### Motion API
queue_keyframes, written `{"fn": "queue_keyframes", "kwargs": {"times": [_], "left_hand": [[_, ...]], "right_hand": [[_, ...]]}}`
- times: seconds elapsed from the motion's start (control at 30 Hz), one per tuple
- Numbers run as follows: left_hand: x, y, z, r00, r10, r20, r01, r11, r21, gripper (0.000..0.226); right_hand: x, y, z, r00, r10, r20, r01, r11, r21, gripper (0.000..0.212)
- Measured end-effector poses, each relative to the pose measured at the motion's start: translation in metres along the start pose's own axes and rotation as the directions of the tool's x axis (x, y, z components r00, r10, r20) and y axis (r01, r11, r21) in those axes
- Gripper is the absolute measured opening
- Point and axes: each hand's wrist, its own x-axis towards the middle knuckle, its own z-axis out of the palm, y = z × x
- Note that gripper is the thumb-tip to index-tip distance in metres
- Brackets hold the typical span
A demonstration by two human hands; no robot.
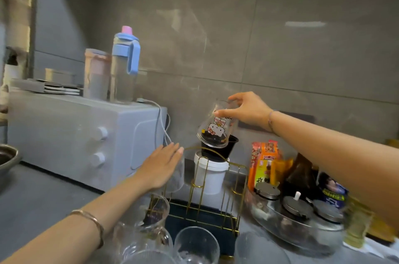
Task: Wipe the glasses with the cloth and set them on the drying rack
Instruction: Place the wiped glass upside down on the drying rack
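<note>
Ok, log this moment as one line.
step: racking | right hand: holds printed glass tilted mouth-down over rack | left hand: fingers straight, at ribbed glass | cloth: not seen

Printed glass (216, 127): clear, glossy, cartoon decal. Drying rack (203, 186): thin gold-tone metal wire, shiny. Ribbed glass (178, 177): clear, fluted surface. Wall tiles (302, 47): grey, semi-gloss, reflecting light. Countertop oven (64, 129): pale smooth matt casing. Tub (210, 174): white matt plastic. Bowl (230, 147): black glossy plastic. Countertop (32, 199): dark grey, matt. Jar lids (267, 191): dull metal.
</note>
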Motion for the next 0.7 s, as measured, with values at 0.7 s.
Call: {"fn": "queue_keyframes", "kwargs": {"times": [0.7], "left_hand": [[0.004,-0.008,0.021,0.991,0.008,-0.135,-0.01,1.0,-0.017,0.091]], "right_hand": [[0.028,0.048,0.093,0.844,0.194,0.5,-0.156,0.981,-0.116,0.053]]}}
